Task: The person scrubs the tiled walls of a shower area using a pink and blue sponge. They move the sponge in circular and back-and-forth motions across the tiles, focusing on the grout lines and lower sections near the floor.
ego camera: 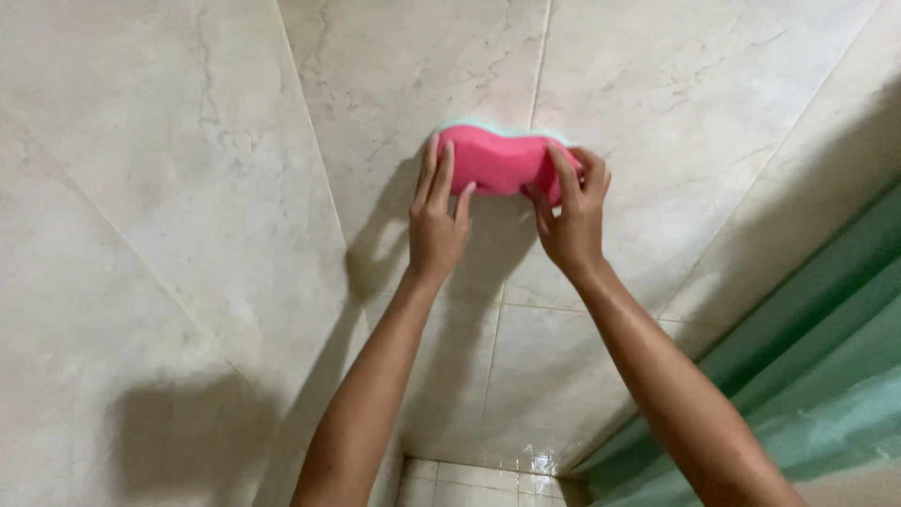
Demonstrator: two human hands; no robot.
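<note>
You have both arms stretched out toward a wall of large, pale, marbled tiles (235,141), and between your hands sits a pink sponge (497,158) with a waisted, curvy outline and a thin light-green layer on the side that faces the tile. The sponge lies flat against the wall, just right of a vertical grout line and a little above the middle of the scene.

Your left hand (436,221) grasps the sponge's left end: the fingers reach up along its edge and the thumb tucks under its lower rim. Your right hand (572,221) grasps the right end, its fingers curled over the top corner and the thumb pressed against the pink face. Both hands are touching the sponge, one at each end, with bare pink showing between them.

To the right, a green curtain (826,376) hangs down past your right forearm. Near the bottom, between your forearms, small glossy floor tiles (469,479) show, far below the sponge.
</note>
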